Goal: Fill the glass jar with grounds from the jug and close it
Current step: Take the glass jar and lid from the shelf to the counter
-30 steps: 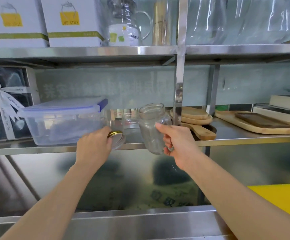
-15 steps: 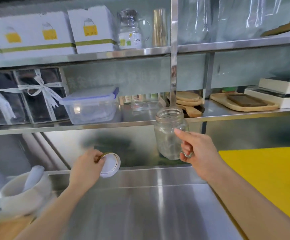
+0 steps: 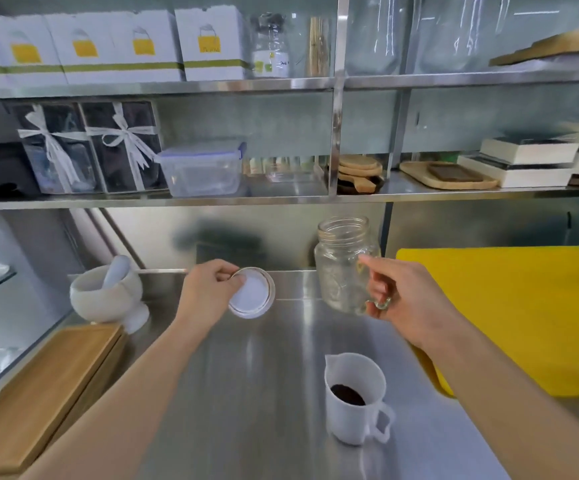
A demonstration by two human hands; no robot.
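My right hand holds the empty glass jar by its handle, upright and open-mouthed, just above the back of the steel counter. My left hand grips the jar's round lid, its white inner side facing me, also held above the counter. A white plastic jug with dark grounds in its bottom stands on the counter near the front, below the jar, with its handle to the right.
A white mortar and pestle stands at the left, beside a wooden board. A yellow cutting mat lies at the right. Steel shelves behind hold boxes, a plastic container and wooden boards.
Both hands have come down from the shelf to the counter, carrying the jar and the lid. The view has tilted down, and the jug has come into sight.
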